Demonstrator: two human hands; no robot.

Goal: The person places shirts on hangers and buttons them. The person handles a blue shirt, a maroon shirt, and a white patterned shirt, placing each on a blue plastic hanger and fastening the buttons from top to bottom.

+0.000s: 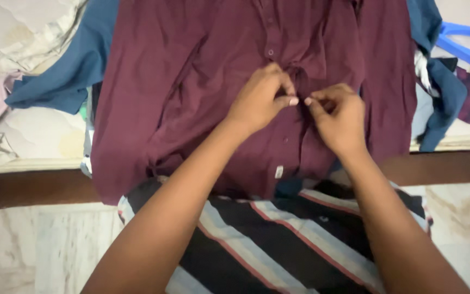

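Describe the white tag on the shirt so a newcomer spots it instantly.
Start at the maroon shirt spread across the bed. Follow its button placket down past both hands, the left hand and the right hand, toward the hem. The tag is a small white rectangle there, the only pale patch on the dark red cloth.

Premises present as a home bedroom: a bed (pixel 33 144) with a pale quilted mattress and dark wooden edge carries a maroon shirt (pixel 191 81) among loose garments heaped toward its far corners, a blue plastic hanger (pixel 466 46) at its right edge, over a marble-patterned floor (pixel 39 245).
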